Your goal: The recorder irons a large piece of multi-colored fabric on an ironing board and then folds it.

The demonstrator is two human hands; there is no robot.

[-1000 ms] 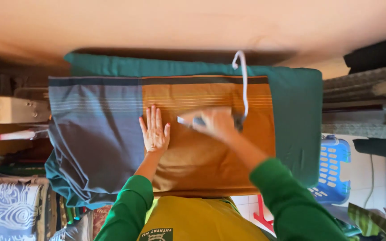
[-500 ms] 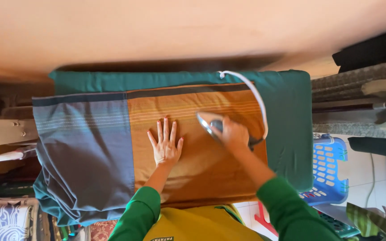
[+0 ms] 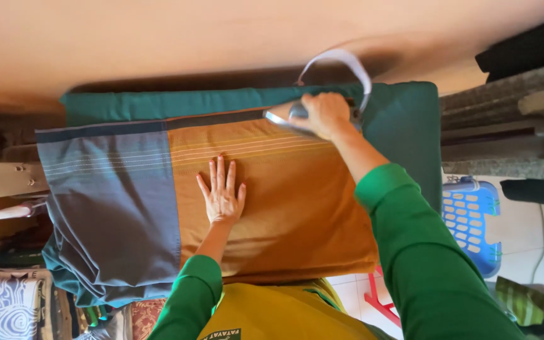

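the right hand (image 3: pixel 325 115) was closed around the handle of an iron (image 3: pixel 288 115) at the upper centre, on the far edge of the orange and grey cloth (image 3: pixel 272 195). the left hand (image 3: pixel 221 195) lay flat mid-frame, fingers spread, pinning it. ironing looked underway; steady strokes seemed needed. a blue basket (image 3: pixel 470 220) stood at right.

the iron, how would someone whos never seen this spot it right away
Start at the green padded board and the orange and grey-blue cloth on it. At the cloth's far edge, the right hand grips the iron: silvery, pointed, trailing a white looping cord.
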